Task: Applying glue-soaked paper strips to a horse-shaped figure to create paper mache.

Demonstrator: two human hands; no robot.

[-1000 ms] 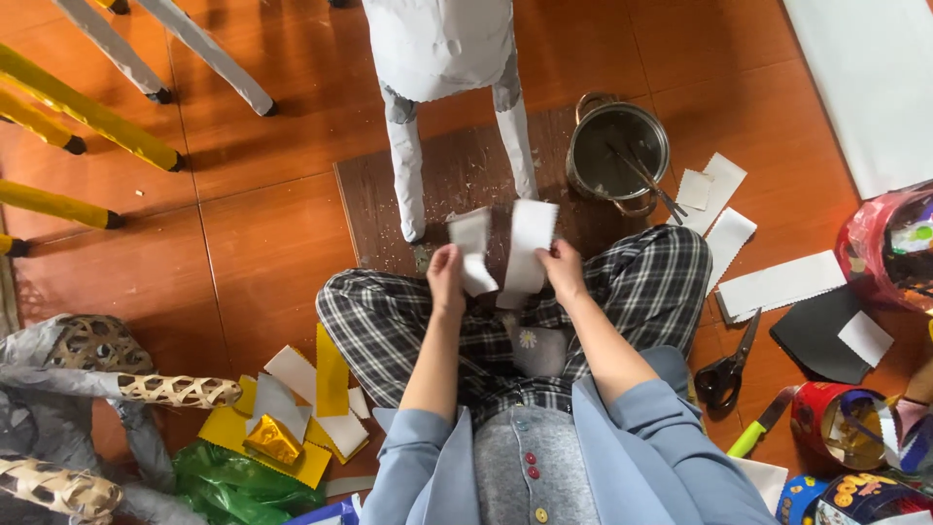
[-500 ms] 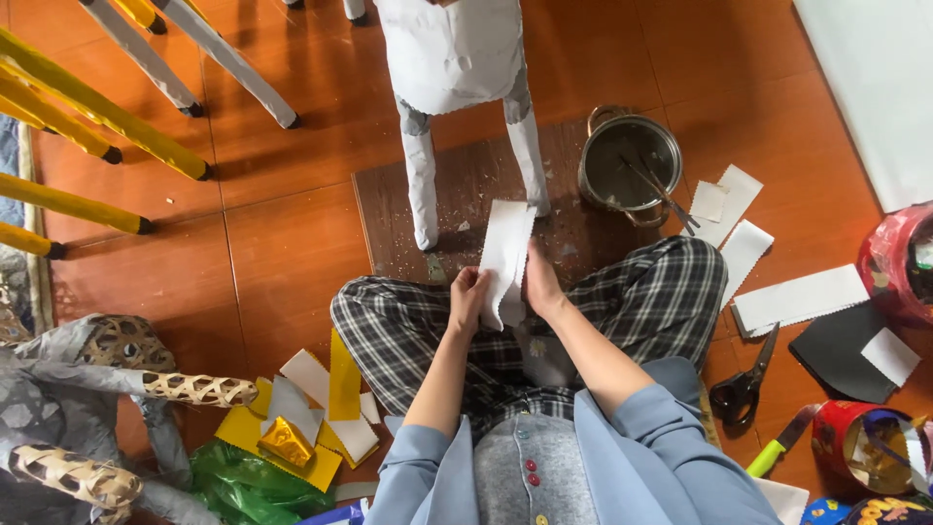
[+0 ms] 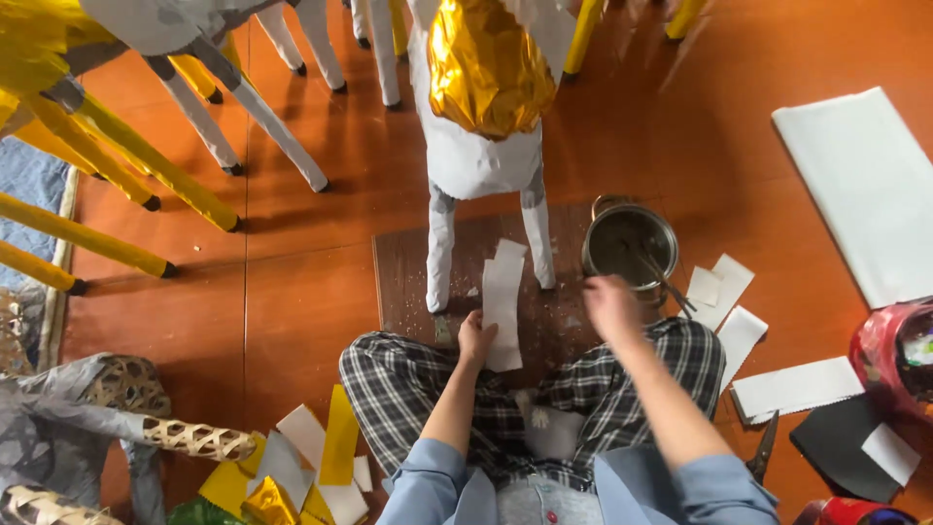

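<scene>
My left hand (image 3: 473,339) holds a white paper strip (image 3: 502,303) upright over my knees. My right hand (image 3: 612,308), blurred, hovers just below a metal pot (image 3: 629,244) that has a thin stick resting in it; whether its fingers grip anything I cannot tell. In front of me stands a white paper-covered animal figure (image 3: 478,160) with a gold foil head (image 3: 489,63), its legs on a brown board (image 3: 408,274).
Yellow and white stick legs (image 3: 185,180) of other figures crowd the upper left. White paper sheets (image 3: 865,190) and cut pieces (image 3: 795,387) lie at right, with scissors (image 3: 764,447) and a red container (image 3: 889,355). Gold and white scraps (image 3: 301,467) lie lower left beside a woven frame (image 3: 185,437).
My right hand has let go of the paper strip and moved right toward the pot. The left hand keeps the strip. The view tilted up, showing more of the figure.
</scene>
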